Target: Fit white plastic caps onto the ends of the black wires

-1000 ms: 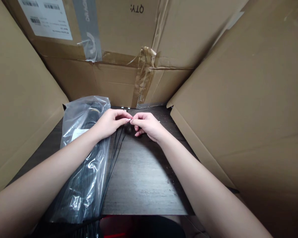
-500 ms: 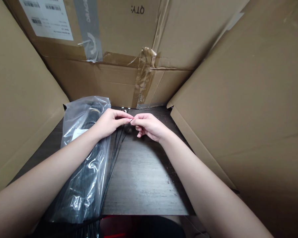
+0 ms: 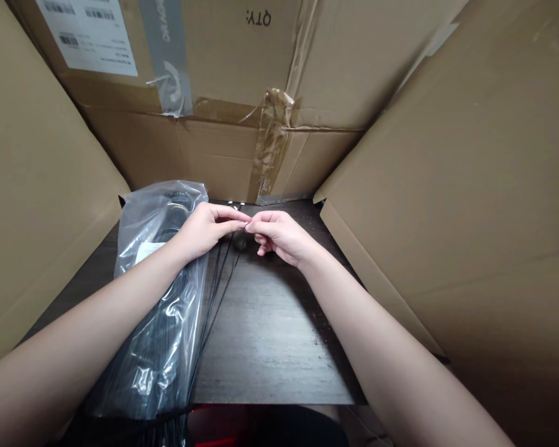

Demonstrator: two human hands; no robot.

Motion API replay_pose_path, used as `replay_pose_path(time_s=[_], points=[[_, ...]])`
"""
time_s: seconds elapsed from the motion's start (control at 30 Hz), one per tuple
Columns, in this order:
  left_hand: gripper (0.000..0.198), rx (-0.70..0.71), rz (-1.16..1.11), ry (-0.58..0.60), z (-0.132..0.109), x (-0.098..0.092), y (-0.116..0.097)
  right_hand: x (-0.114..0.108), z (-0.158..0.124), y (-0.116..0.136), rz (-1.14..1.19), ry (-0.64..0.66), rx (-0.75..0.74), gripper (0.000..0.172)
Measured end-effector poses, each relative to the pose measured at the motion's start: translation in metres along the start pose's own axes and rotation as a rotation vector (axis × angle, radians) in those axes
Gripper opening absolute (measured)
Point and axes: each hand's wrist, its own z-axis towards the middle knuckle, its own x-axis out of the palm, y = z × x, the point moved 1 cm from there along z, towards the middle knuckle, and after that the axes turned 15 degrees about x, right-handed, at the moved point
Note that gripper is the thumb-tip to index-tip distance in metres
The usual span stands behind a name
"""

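Left hand (image 3: 207, 231) and right hand (image 3: 279, 236) pinched together on thin black wires (image 3: 218, 292); a slackened pinch could drop them, or a snag could tangle them on the plastic bag (image 3: 161, 366).

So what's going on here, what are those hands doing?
A person's left hand and right hand meet above a dark wooden table, pinching a tiny shiny piece. Thin black strands hang down beside a clear plastic bag of more black strands. Cardboard flaps stand around.
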Motion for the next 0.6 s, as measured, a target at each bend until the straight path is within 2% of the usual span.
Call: replay_pose_path(time_s=[0.33, 0.6], points=[[0.024, -0.009, 0.003, -0.020, 0.0003, -0.0002, -0.0015, -0.0006, 0.0011, -0.0017, -0.014, -0.027, -0.064, 0.026], [0.026, -0.003, 0.002, -0.042, 0.0004, -0.0007, -0.0019, -0.0014, 0.0015, -0.0020, 0.006, 0.013, -0.080, 0.046]])
